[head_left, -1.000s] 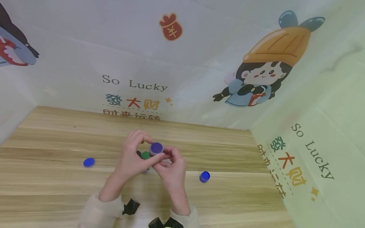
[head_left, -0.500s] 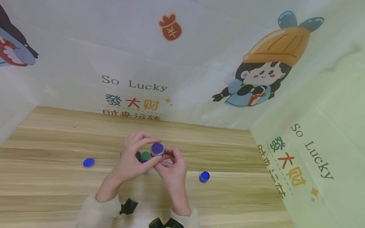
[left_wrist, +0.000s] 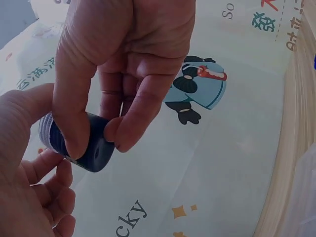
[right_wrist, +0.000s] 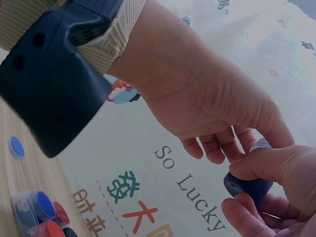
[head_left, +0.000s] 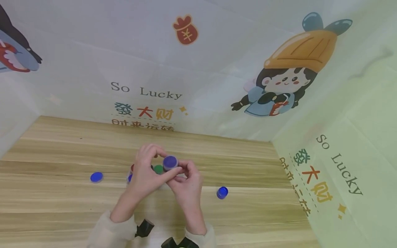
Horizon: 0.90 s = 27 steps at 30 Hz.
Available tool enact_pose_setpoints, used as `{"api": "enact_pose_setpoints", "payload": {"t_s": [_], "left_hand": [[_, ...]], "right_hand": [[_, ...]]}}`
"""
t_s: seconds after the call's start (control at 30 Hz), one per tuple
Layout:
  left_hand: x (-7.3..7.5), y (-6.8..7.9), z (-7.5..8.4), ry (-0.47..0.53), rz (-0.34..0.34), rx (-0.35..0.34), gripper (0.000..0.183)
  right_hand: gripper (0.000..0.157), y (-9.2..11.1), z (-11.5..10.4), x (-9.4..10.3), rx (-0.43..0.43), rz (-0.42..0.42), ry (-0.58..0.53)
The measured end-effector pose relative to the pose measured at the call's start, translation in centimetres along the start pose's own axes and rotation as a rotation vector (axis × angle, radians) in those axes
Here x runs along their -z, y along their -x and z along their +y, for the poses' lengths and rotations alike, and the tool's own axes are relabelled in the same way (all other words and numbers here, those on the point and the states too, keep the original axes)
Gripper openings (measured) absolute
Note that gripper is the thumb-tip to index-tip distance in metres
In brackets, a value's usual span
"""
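Note:
A small dark-blue paint jar point(head_left: 170, 162), with a purple-blue top and a clear ribbed rim, is held above the table between both hands. My right hand point(head_left: 187, 181) pinches the jar's body, as the left wrist view also shows on the dark jar point(left_wrist: 100, 150). My left hand point(head_left: 145, 175) has its thumb and index finger curled round the rim at the top. In the right wrist view the jar point(right_wrist: 252, 188) is tilted and partly covered by fingers. Behind and below the hands, a green-topped jar point(head_left: 158, 169) shows, with others mostly hidden.
A flat blue disc point(head_left: 97, 177) lies on the wooden table point(head_left: 56, 203) at left. To the right stands a small blue pot point(head_left: 222, 193). The right wrist view shows several blue and red jars in a clear holder point(right_wrist: 22, 205). Printed cloth walls surround the table.
My left index finger stretched out past the jar's top half a second ago and is now curled back at the rim. Red and blue jars now show left of that hand. The right hand stays nearly still.

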<state>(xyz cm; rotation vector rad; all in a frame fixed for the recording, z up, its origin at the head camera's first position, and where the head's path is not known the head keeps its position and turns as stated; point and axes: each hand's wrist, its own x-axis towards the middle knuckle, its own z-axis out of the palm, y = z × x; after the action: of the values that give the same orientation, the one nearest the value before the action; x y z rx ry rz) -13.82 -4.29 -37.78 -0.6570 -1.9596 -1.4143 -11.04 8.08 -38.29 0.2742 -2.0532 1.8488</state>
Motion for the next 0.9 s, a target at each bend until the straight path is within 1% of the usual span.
{"api": "enact_pose_setpoints", "payload": {"t_s": [0.2, 0.37, 0.57, 0.67, 0.73, 0.83, 0.9], "left_hand": [[0.4, -0.2, -0.1, 0.005, 0.014, 0.003, 0.035], [1.4, -0.4, -0.9, 0.003, 0.036, 0.001, 0.037], [3.3, -0.4, -1.8, -0.028, 0.053, 0.052, 0.037], [4.3, -0.4, -2.3, -0.052, 0.073, 0.075, 0.036], [5.0, -0.2, -2.6, -0.074, 0.089, 0.103, 0.035], [6.1, 0.0, -3.2, -0.121, 0.112, 0.153, 0.036], [6.8, 0.2, -3.6, -0.155, 0.13, 0.167, 0.036]], "right_hand": [[0.028, -0.1, 0.3, 0.2, -0.013, 0.028, 0.026], [0.032, -0.2, 0.8, 0.8, -0.032, 0.052, 0.042], [0.033, -0.5, 1.4, 2.2, -0.085, 0.101, 0.037], [0.033, -0.7, 1.7, 3.0, -0.107, 0.134, 0.037], [0.033, -0.8, 1.9, 3.6, -0.119, 0.16, 0.043], [0.031, -0.9, 2.3, 4.7, -0.122, 0.2, 0.054], [0.03, -1.0, 2.7, 5.4, -0.104, 0.225, 0.067]]}}
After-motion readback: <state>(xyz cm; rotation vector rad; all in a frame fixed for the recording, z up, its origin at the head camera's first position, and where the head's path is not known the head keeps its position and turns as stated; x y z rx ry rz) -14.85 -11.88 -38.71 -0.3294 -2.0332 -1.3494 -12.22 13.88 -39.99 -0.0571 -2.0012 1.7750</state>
